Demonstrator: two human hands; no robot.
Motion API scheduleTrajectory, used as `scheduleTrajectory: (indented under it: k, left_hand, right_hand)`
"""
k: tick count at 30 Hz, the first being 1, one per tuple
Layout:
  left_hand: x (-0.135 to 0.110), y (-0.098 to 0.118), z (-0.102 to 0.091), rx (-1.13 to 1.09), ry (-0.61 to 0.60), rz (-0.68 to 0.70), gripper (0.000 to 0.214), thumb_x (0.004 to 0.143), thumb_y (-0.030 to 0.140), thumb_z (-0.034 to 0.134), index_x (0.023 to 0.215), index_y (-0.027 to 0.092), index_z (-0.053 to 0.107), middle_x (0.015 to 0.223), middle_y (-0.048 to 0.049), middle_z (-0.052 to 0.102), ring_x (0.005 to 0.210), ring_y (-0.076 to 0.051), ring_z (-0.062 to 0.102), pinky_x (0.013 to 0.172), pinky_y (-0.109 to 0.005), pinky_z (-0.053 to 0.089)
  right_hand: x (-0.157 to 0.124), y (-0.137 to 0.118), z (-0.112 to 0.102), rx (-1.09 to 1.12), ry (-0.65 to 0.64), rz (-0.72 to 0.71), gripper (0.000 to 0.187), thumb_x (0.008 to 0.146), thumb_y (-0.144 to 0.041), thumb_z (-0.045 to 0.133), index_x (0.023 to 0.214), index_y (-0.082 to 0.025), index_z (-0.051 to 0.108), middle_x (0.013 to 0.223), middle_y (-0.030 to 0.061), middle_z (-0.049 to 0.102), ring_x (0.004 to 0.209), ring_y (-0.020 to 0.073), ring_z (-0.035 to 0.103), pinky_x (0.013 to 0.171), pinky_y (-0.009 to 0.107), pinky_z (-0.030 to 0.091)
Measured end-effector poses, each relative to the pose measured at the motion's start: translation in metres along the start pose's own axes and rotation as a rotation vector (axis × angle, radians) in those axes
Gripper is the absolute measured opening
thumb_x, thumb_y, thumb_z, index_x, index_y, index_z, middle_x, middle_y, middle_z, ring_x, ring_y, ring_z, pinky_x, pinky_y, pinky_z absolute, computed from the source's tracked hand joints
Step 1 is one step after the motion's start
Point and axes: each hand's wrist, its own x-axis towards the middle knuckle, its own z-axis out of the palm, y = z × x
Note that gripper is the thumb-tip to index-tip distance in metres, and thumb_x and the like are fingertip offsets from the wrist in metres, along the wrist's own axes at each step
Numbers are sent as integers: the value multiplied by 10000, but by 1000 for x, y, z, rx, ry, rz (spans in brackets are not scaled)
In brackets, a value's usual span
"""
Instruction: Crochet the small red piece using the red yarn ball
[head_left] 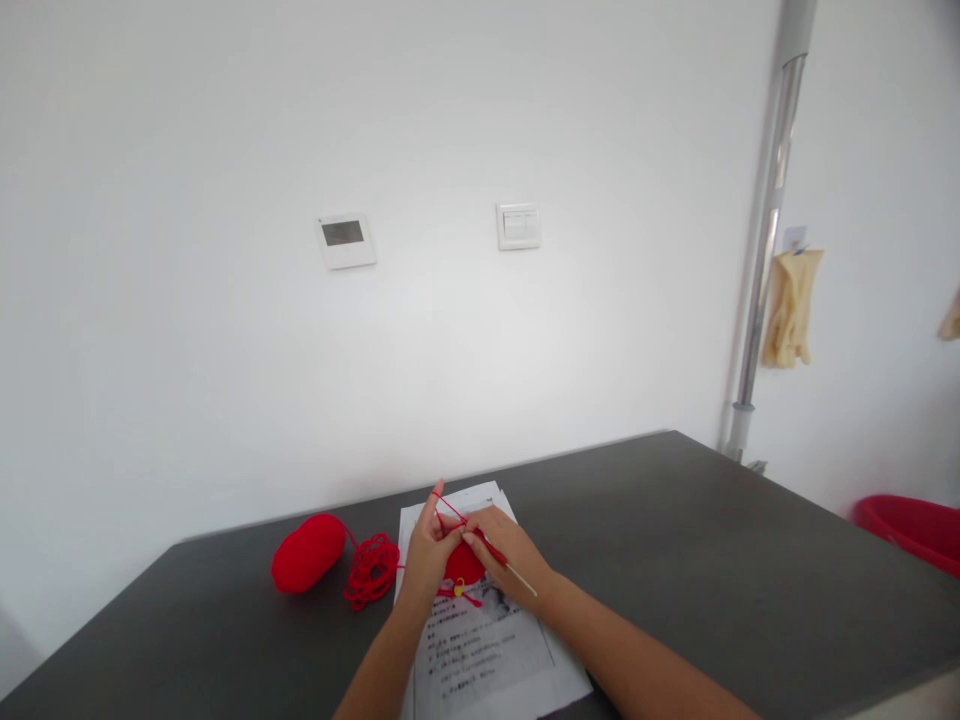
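Over printed sheets (517, 675), the left hand (430, 545) pinches the red crochet (465, 564) while the right hand (514, 553) grasps a hook (523, 582), the piece seemingly part-worked, with ample yarn (307, 555) left.

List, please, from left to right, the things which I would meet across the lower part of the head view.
Red yarn ball → loose red yarn → left hand → right hand → red curved object beyond the table.
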Motion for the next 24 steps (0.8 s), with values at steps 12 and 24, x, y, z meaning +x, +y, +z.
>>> scheduleTrajectory:
  k: [12,24]
  left_hand:
    - [-1,-4,0,-241,-64,-179,691,573,124,746,1223,121,511,724,-31,691,626,-156,630,604,-251,470]
    - [0,10,-29,-204,-275,-351,708,564,28,731,1242,136,559,784,-66,735,679,-190,675,680,-283,471]
  right_hand:
    - [-1,-3,13,-74,20,-134,126,922,-148,400,930,-175,522,1114,153,551,1089,275,474,971,498,401]
    - [-1,-11,-2,167,-52,55,213,952,-271,408,1056,-224,588,1031,64,640,977,187,598,876,333,477]
